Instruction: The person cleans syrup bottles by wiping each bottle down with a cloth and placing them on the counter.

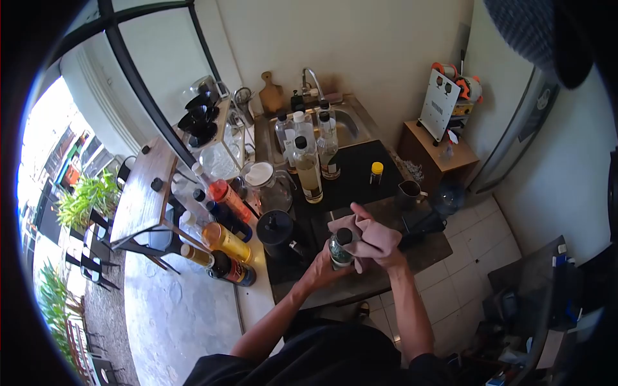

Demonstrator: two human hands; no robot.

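Note:
In the head view my left hand [320, 272] is closed round a small glass jar [340, 253] with a black lid and dark green contents. A dusty-pink cloth [372, 237] is bunched in my right hand [390, 257], whose fingers are mostly covered by it. The cloth lies against the jar's right side, close to the lid. Both hands are above the front of the dark counter [418, 248]. A black lidded canister [277, 230] stands just left of the jar.
Several tall bottles [308, 170] stand on a black mat before the sink [351, 125]. A yellow-capped jar [376, 172] is to their right. Syrup bottles [225, 239] and a blender jug [262, 183] line the left. A metal pitcher [408, 193] and a grinder [428, 220] stand right.

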